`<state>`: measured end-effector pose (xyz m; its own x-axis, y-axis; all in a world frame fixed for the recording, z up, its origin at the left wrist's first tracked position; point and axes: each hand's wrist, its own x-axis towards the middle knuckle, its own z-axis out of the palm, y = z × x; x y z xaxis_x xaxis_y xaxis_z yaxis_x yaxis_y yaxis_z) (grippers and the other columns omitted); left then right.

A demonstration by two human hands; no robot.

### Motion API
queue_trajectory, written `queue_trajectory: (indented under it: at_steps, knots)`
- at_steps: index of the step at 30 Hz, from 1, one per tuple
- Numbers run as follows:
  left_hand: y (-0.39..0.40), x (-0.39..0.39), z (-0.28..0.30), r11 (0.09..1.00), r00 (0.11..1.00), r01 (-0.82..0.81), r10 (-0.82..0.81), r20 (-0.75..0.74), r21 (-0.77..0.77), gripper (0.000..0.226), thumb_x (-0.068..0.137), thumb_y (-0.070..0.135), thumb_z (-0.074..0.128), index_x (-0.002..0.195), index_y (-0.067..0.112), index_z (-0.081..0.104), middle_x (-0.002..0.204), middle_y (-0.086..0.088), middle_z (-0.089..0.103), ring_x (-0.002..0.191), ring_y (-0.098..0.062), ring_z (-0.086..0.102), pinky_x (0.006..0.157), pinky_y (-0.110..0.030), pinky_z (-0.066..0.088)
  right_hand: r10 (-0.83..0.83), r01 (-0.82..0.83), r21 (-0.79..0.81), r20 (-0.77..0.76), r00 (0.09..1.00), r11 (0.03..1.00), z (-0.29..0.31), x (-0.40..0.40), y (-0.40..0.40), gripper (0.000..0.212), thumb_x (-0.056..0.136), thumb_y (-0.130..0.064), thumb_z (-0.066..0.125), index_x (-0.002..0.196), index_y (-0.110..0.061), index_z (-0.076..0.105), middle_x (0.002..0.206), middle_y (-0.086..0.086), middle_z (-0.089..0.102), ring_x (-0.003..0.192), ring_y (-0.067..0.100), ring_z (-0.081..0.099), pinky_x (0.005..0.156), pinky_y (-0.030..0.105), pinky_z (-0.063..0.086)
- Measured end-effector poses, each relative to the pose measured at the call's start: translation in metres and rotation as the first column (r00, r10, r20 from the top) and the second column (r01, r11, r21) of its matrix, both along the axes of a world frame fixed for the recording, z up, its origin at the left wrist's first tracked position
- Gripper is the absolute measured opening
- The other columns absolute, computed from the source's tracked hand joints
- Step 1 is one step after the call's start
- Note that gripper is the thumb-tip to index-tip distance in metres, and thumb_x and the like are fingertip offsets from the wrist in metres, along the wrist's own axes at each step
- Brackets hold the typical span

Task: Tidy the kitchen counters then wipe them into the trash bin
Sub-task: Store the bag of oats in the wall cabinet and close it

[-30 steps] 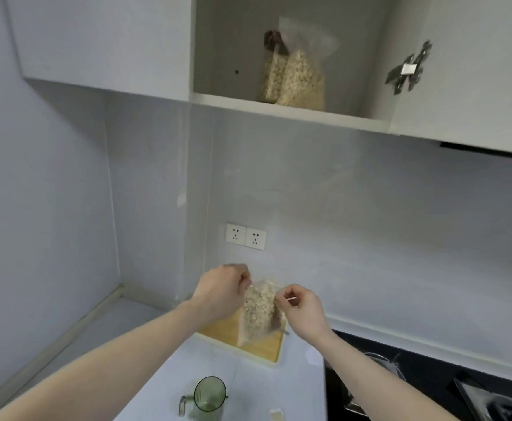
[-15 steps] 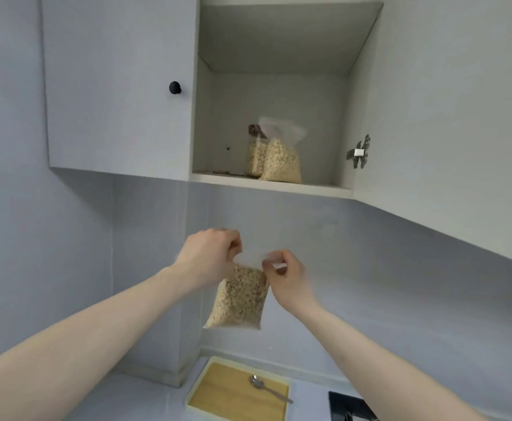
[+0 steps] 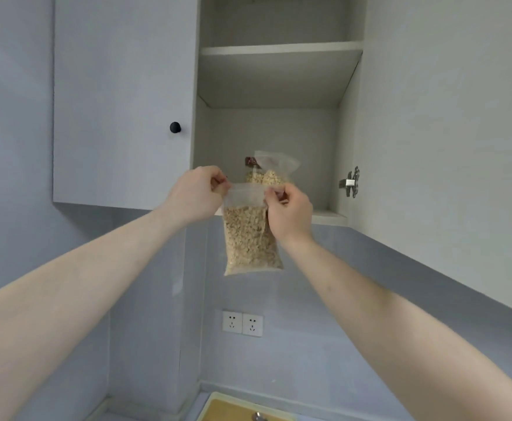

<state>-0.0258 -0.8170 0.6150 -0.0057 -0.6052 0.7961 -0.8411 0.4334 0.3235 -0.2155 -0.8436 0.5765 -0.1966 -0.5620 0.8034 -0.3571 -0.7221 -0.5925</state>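
We pinch the bag of oats [image 3: 250, 238] by its top corners, left hand [image 3: 194, 194] and right hand [image 3: 289, 215], hanging just below the open cupboard's shelf [image 3: 329, 217]; best lift it over the lip; set it beside the bags [image 3: 271, 173] at the back.

Cutting board [image 3: 218, 410] and spoon [image 3: 259, 417] — cropped by the bottom edge.

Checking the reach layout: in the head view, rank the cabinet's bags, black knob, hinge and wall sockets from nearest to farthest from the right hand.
1. Bags, just above the right hand.
2. Hinge, right.
3. Sockets, below; knob, upper left: too close to call.
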Motion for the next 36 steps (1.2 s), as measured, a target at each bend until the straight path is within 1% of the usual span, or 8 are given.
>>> queue_trajectory:
  at_steps: [7, 11, 17, 24, 28, 31, 33, 36]
  knots:
    - [0.0, -0.006, 0.014, 0.891, 0.886, 0.357, -0.228, -0.404, 0.281, 0.028, 0.096, 0.038, 0.066, 0.113, 0.016, 0.064, 0.102, 0.0, 0.075, 0.089, -0.015, 0.076, 0.073, -0.038, 0.064, -0.105, 0.11, -0.05, 0.098, 0.99, 0.993, 0.049, 0.001, -0.001, 0.02, 0.097, -0.025, 0.059, 0.082, -0.013, 0.065, 0.073, -0.01, 0.062, 0.068, 0.002, 0.055, 0.059, 0.01, 0.035]
    - [-0.008, -0.01, 0.027, 0.874, 0.788, 0.451, -0.297, -0.539, 0.178, 0.026, 0.097, 0.033, 0.066, 0.111, 0.012, 0.07, 0.106, -0.005, 0.074, 0.092, -0.016, 0.074, 0.078, -0.035, 0.064, -0.062, 0.067, -0.036, 0.133, 0.989, 0.997, 0.064, 0.002, -0.004, 0.021, 0.099, -0.026, 0.058, 0.085, -0.013, 0.066, 0.075, -0.009, 0.063, 0.067, 0.001, 0.055, 0.057, 0.01, 0.036]
    - [-0.028, -0.018, 0.047, 0.915, 0.694, 0.404, -0.311, -0.649, -0.007, 0.013, 0.096, 0.021, 0.068, 0.095, 0.009, 0.071, 0.093, -0.009, 0.07, 0.083, -0.02, 0.071, 0.058, -0.026, 0.061, -0.051, 0.054, -0.013, 0.161, 0.986, 0.998, 0.07, 0.003, -0.013, 0.016, 0.099, -0.031, 0.061, 0.102, -0.015, 0.066, 0.087, -0.012, 0.062, 0.074, -0.006, 0.054, 0.077, 0.021, 0.042]
    - [-0.058, -0.023, 0.053, 0.976, 0.769, 0.218, -0.189, -0.611, -0.027, 0.016, 0.094, 0.027, 0.065, 0.086, 0.016, 0.073, 0.061, -0.002, 0.063, 0.048, -0.021, 0.061, 0.06, -0.034, 0.06, 0.108, -0.123, 0.284, 0.068, 0.992, 0.951, 0.038, 0.009, -0.034, 0.089, 0.074, -0.064, 0.077, 0.141, -0.019, 0.039, 0.123, -0.005, 0.061, 0.111, 0.014, 0.061, 0.104, 0.039, 0.047]
    - [-0.069, -0.02, 0.067, 0.968, 0.741, 0.242, -0.226, -0.632, -0.062, 0.015, 0.094, 0.031, 0.065, 0.084, 0.022, 0.073, 0.061, -0.001, 0.066, 0.055, -0.023, 0.066, 0.069, -0.038, 0.064, 0.269, -0.262, 0.38, 0.037, 0.963, 0.887, 0.031, 0.012, -0.046, 0.111, 0.065, -0.052, 0.09, 0.151, -0.021, 0.028, 0.131, -0.002, 0.061, 0.113, 0.017, 0.063, 0.095, 0.039, 0.056]
    - [-0.079, -0.022, 0.079, 0.954, 0.695, 0.283, -0.277, -0.664, -0.101, 0.014, 0.092, 0.031, 0.067, 0.081, 0.025, 0.073, 0.073, -0.001, 0.07, 0.063, -0.022, 0.067, 0.071, -0.044, 0.065, 0.25, -0.199, 0.347, -0.108, 0.962, 0.917, 0.035, 0.013, -0.05, 0.079, 0.075, -0.042, 0.087, 0.137, -0.017, 0.045, 0.11, -0.015, 0.062, 0.094, 0.0, 0.061, 0.062, 0.001, 0.044]
    - [-0.082, -0.026, 0.087, 0.947, 0.691, 0.293, -0.307, -0.654, -0.135, 0.013, 0.091, 0.029, 0.066, 0.081, 0.025, 0.074, 0.076, -0.001, 0.071, 0.067, -0.021, 0.066, 0.072, -0.044, 0.065, 0.209, -0.162, 0.28, -0.144, 0.967, 0.946, 0.039, 0.014, -0.056, 0.057, 0.077, -0.041, 0.085, 0.122, -0.023, 0.054, 0.102, -0.019, 0.061, 0.094, -0.001, 0.06, 0.059, 0.0, 0.041]
    - [-0.089, -0.029, 0.096, 0.916, 0.65, 0.364, -0.378, -0.659, -0.167, 0.007, 0.091, 0.027, 0.07, 0.085, 0.026, 0.072, 0.087, -0.001, 0.074, 0.081, -0.022, 0.072, 0.073, -0.038, 0.064, 0.181, -0.157, 0.198, -0.108, 0.978, 0.968, 0.049, 0.013, -0.067, 0.041, 0.078, -0.043, 0.084, 0.104, -0.04, 0.052, 0.101, -0.024, 0.062, 0.098, 0.004, 0.062, 0.081, 0.018, 0.05]
